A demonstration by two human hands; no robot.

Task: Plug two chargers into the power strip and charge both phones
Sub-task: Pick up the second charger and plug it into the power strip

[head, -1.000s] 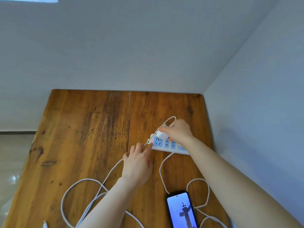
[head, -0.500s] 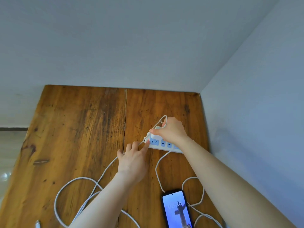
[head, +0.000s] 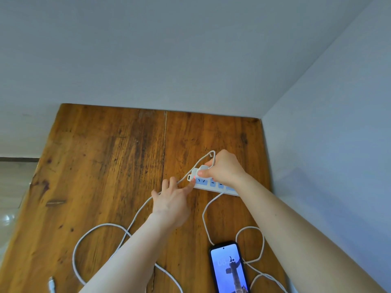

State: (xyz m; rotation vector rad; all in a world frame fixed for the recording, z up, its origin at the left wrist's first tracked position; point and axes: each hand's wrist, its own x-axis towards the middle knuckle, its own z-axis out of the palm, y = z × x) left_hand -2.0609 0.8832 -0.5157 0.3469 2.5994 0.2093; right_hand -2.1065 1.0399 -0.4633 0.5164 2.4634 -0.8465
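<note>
A white power strip (head: 213,186) with blue sockets lies near the table's right edge. My right hand (head: 225,169) grips a white charger (head: 202,170) at the strip's left end, pressing it onto a socket. My left hand (head: 173,195) rests on the table with its fingertips against the strip's left end, holding nothing. A white cable (head: 135,216) runs from the charger under my left hand and loops across the table to a loose plug end (head: 51,285) at the bottom left. A lit phone (head: 229,269) lies at the bottom with another white cable (head: 206,218) attached.
The wooden table (head: 101,166) fills a corner, with grey walls behind and to the right. More white cable loops (head: 259,246) lie right of the phone. The table's left edge drops to a tiled floor (head: 12,187).
My right hand has stayed on the charger at the strip's left end, pressing it down. My left hand has kept bracing the strip. The view shifted slightly.
</note>
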